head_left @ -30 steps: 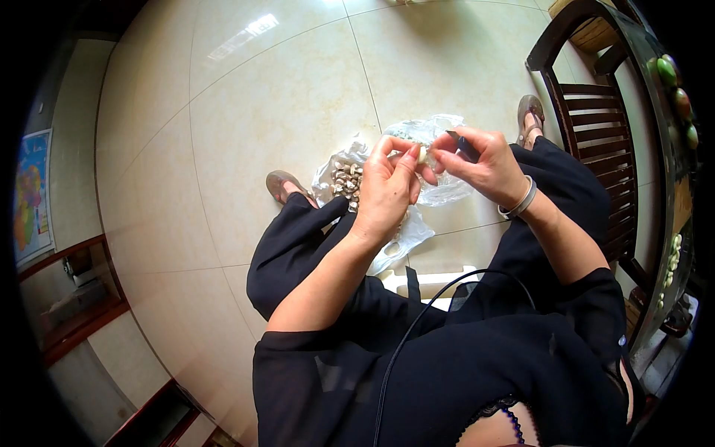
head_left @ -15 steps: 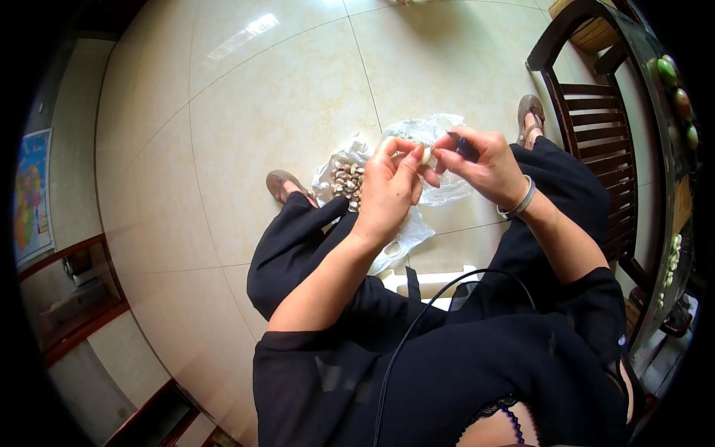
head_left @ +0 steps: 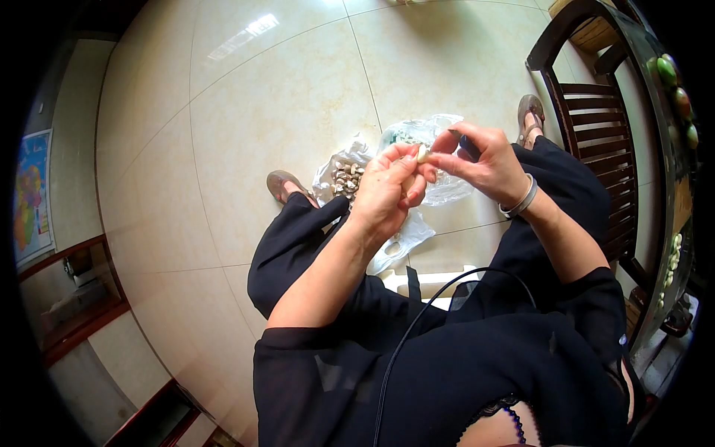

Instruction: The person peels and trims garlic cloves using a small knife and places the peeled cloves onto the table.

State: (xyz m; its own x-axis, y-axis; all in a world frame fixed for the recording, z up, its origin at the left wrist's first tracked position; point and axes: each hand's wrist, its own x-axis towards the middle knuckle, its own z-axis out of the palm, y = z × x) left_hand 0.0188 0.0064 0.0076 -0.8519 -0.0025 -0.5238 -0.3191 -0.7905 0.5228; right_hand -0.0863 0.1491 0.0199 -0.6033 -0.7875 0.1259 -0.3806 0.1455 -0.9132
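Pinching a small, smooth, whitish piece just above the frame's centre, my left hand closes thumb and fingers on it; my right hand, curled around a dark tool, touches it. Just left, a white bag holds brown-and-pale chunks; behind, a clear bag holds pale bits.

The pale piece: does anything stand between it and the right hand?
Nothing visible does. The left hand pinches the pale piece, and the right hand is right up to it, though contact is hard to confirm. The dark tool in the right hand sits farther back, not between.
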